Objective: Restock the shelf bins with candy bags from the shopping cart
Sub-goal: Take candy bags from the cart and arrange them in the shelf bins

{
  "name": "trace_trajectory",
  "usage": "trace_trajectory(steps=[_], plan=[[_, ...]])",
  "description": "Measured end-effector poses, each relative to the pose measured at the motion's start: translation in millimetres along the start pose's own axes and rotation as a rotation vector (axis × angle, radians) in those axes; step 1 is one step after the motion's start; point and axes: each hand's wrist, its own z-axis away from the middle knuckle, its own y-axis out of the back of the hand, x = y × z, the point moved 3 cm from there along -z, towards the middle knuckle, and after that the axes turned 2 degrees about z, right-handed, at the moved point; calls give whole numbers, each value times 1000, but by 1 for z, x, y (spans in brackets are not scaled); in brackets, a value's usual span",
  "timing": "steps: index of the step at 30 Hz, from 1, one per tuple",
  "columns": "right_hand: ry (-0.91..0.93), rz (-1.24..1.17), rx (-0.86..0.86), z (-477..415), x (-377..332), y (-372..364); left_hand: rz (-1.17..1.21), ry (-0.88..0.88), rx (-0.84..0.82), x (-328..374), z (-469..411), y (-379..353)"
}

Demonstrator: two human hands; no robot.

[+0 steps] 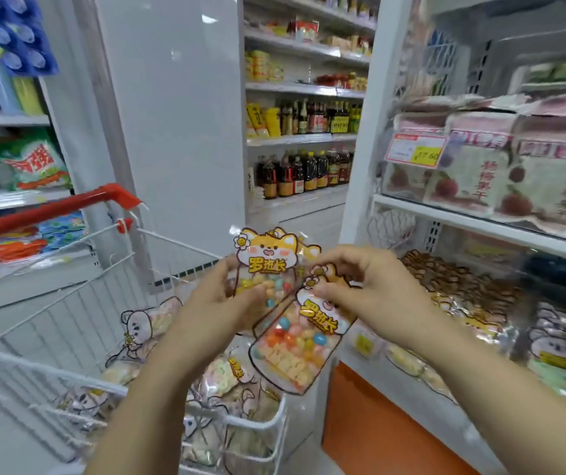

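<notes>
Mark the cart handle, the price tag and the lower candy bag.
cart handle (52, 209): head view, middle of the red bar.
price tag (416, 150): head view, centre of the card.
lower candy bag (295, 344): head view, clear window over the candies.

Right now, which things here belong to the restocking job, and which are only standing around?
Job: left hand holding upright candy bag; right hand pinching tilted candy bag; shopping cart; shelf candy bags.
Bystanders: sauce bottles; detergent bag; dried-fruit packs; price tag.
</notes>
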Motion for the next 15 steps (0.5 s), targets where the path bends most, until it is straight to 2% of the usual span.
trace_trajectory(steps=[5, 10, 12, 15], plan=[[-54, -39, 207, 23, 29, 40, 81, -66, -139, 16, 11, -65], [-48, 61, 254, 34, 55, 65, -42, -74, -284, 8, 11, -121], [-69, 103, 280, 38, 67, 74, -111, -93, -287, -1, 7, -141], [-82, 146, 366, 42, 86, 92, -95, -143, -241, -10, -6, -168]])
